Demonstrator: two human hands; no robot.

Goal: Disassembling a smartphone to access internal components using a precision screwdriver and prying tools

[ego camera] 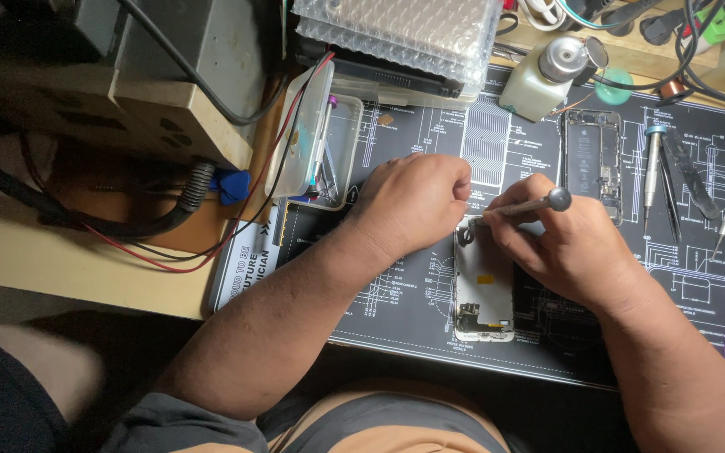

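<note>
Two bare forearms reach up from the lower edge and converge at the centre. The left hand lies knuckles up, wrist slightly bent, its fingers curled under and their tips hidden beneath the palm. The right hand sits just beside it, back of the hand up, thumb and forefinger pinched together with the other fingers folded in behind them. The two sets of fingertips are near each other, almost touching. The left forearm crosses diagonally from lower left; the right comes in from the lower right corner.
</note>
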